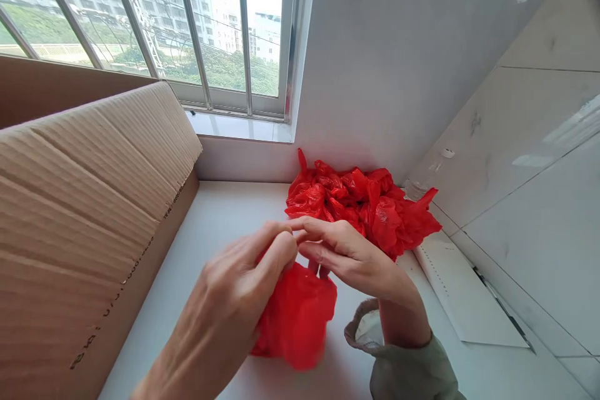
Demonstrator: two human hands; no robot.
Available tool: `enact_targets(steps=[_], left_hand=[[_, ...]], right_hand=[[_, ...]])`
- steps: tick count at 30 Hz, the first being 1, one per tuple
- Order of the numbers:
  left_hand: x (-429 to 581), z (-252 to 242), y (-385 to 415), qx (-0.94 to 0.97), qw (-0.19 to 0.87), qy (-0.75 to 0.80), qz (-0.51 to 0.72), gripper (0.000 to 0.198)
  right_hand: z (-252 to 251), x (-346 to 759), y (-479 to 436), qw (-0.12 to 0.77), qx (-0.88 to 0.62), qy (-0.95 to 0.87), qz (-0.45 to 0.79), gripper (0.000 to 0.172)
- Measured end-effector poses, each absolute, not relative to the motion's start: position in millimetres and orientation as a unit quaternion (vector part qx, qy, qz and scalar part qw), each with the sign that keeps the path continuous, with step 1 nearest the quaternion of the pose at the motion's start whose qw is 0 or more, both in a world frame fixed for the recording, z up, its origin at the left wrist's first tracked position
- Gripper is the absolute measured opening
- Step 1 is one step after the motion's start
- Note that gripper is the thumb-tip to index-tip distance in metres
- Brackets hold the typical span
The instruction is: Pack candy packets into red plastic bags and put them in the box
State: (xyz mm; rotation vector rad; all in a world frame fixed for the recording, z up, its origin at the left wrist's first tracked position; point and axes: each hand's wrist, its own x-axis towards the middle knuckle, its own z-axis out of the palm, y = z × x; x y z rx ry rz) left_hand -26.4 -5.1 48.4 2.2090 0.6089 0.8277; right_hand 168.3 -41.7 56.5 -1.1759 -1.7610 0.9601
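A red plastic bag (pixel 300 319) hangs bunched below my hands, slightly blurred, above the white tabletop. My left hand (pixel 244 281) is closed on its upper part, thumb and forefinger pinched together. Coming in from the right, my right hand (pixel 349 256) meets the left fingertips at the top of the bag. Its thumb and fingers are drawn together there, some of them reaching down behind the bag; the exact grip is partly hidden. Just beyond my hands lies a heap of crumpled red plastic bags (pixel 356 197) against the wall.
A large open cardboard box (pixel 94 200) stands on the left, its flap folded out toward the white tabletop (pixel 225 206). At the right lies a flat white panel (pixel 469 294) beside the tiled wall (pixel 539 200). A barred window (pixel 210 25) is at the back left.
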Motion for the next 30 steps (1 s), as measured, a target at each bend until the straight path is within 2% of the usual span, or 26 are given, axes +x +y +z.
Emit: enact_targets(steps=[4,7,9,14,19,25,30], left_hand=[[-19.7,55.8,-4.8,0.880,0.203,0.249,0.350,0.013],[-22.3,56.6,-1.4,0.899,0.125,0.250,0.336,0.023],[-27.8,55.1,3.3,0.919,0.093,0.232,0.305,0.024],[-37.9,55.6,10.8,0.938,0.020,0.169,0.301,0.010],[-53.4,60.7,2.9,0.940,0.035,0.147,0.307,0.022],[-74.3,55.7,-8.7,0.962,0.070,0.183,0.188,0.022],[-57.5,47.9,-12.7,0.945,0.143,0.293,0.019,0.026]], right_hand=[[55.8,171.4,-41.4,0.391,-0.442,-0.730,0.346,0.040],[58.3,174.3,-42.8,0.408,-0.458,-0.739,0.279,0.020],[60.4,176.9,-45.4,0.396,-0.471,-0.750,0.244,0.017],[66.5,186.4,-53.6,0.354,-0.475,-0.775,0.223,0.023],[64.4,211.6,-50.6,0.355,-0.491,-0.762,0.229,0.023],[29.3,255.5,-26.9,0.363,-0.560,-0.710,0.225,0.027],[7.1,259.7,-11.7,0.291,-0.614,-0.691,0.244,0.027]])
